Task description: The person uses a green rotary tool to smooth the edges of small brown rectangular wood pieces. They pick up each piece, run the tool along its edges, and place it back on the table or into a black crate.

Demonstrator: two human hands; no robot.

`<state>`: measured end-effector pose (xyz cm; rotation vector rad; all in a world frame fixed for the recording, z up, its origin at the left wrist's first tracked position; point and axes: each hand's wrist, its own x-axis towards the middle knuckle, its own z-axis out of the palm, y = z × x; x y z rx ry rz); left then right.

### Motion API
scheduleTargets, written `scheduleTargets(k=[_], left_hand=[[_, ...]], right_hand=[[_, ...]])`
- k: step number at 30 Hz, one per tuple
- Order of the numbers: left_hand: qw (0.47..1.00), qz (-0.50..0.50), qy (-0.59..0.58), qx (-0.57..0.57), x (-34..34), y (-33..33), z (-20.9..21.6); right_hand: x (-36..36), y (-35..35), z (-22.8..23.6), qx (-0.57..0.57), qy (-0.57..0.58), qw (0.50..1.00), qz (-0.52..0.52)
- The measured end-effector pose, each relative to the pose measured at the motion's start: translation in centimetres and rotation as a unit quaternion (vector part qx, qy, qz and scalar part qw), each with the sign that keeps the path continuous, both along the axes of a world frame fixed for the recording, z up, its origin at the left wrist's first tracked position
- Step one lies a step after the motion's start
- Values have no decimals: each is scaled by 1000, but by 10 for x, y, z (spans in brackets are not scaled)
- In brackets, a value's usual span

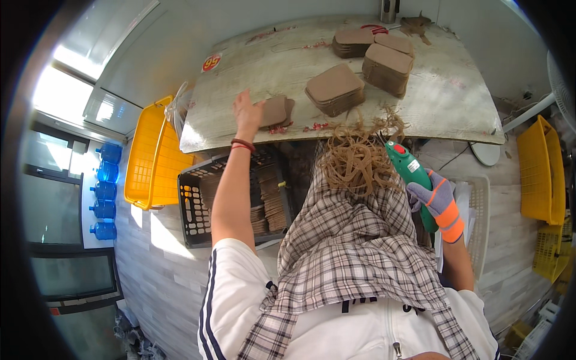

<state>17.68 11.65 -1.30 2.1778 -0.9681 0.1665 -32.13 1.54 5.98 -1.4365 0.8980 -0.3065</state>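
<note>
My bare left hand [247, 115] is at the table's near left, fingers apart, its thumb side against a small group of flat brown rounded pieces [276, 112]. Whether it presses on them I cannot tell. My right hand [437, 200], in a grey and orange work glove, is wrapped round a green handheld power tool [410, 167] with a red switch. The tool's dark tip points toward the table edge, beside a tangle of thin brown offcut strips [360, 159] heaped on my checked apron [354, 234]. Neat stacks of similar brown pieces [336, 84] stand farther back.
The worn pale table [240, 72] spans the front. Below its left side, a black crate [195, 207] holds stacked brown pieces. Yellow baskets [141, 162] stand at left and right. A white crate [479, 222] and a fan [561, 90] are on my right.
</note>
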Motion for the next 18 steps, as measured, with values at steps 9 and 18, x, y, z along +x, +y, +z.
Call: scheduleTargets(k=[9, 18], left_hand=[[978, -152, -72, 126, -99, -92, 37], [983, -148, 109, -17, -114, -89, 71]], right_hand=[[0, 12, 4, 4, 16, 1000, -17], [-7, 7, -1, -19, -23, 999, -39]])
